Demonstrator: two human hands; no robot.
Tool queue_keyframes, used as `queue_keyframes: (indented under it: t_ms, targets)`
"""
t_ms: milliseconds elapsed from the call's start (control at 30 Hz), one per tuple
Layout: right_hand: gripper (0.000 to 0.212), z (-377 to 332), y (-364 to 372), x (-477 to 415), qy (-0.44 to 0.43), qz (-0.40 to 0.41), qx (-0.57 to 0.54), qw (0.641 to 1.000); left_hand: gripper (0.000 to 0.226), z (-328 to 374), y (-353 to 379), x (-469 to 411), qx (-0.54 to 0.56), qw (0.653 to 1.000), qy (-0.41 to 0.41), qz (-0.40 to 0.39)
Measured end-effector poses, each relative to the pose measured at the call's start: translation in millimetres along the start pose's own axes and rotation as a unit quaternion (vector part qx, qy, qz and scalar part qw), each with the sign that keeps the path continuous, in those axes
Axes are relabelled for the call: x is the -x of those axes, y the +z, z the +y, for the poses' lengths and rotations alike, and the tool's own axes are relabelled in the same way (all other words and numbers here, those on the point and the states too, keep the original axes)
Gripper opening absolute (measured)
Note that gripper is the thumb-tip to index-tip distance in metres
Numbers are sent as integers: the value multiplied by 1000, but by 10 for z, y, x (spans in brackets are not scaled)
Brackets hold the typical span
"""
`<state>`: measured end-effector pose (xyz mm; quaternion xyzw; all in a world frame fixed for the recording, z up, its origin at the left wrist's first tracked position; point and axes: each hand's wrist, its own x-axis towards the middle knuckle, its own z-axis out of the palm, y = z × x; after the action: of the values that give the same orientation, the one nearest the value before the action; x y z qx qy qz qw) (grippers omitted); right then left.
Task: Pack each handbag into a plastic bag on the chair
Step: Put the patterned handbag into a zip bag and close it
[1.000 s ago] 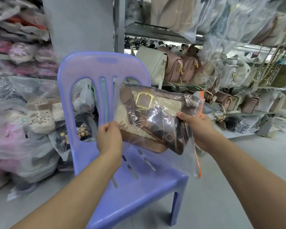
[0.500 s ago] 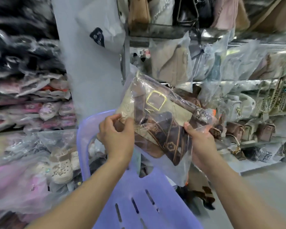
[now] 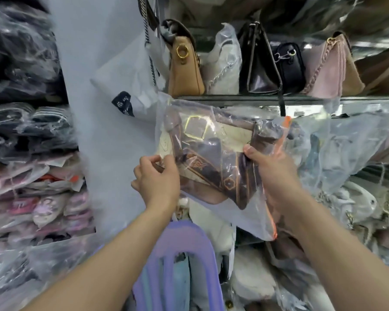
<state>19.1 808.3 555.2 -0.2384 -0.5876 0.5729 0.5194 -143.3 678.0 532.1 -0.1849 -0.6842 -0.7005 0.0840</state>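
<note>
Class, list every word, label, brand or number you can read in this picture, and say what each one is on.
No text here reads clearly.
On the dark patch of the white bag: pale writing, too blurred to read.
On the cream panel of the handbag inside the plastic bag: faint marks, too small to read.

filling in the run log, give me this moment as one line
handbag inside plastic bag | left hand pinches bag's left edge | right hand holds its right end | both above chair, before shelf
</note>
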Motion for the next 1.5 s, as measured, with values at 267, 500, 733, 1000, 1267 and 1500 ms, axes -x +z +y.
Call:
queue_keyframes:
  t_ms: [267, 500, 733, 1000, 1267, 1500]
  targets:
    - [33, 33, 471, -269, -25, 71, 99, 992, 17, -130, 269, -542, 10, 996, -69, -49]
    - [23, 97, 839, -257, -83, 164, 124, 975, 13, -199, 510, -897, 41, 989, -111, -88]
    - [22, 230, 1165, -359, -97, 165, 182, 965, 18, -383, 626, -1209, 25, 988, -115, -100]
    - [22, 314, 1203, -529, -126, 140, 259, 947, 40, -524, 779, -1326, 17, 986, -138, -95]
    - [29, 362, 1190, -541, -120, 122, 298, 939, 68, -570, 823, -1349, 27, 970, -193, -148]
    - [46, 360, 1132, -455, -93, 92, 319, 939, 90, -547, 816, -1234, 102, 938, -219, -250]
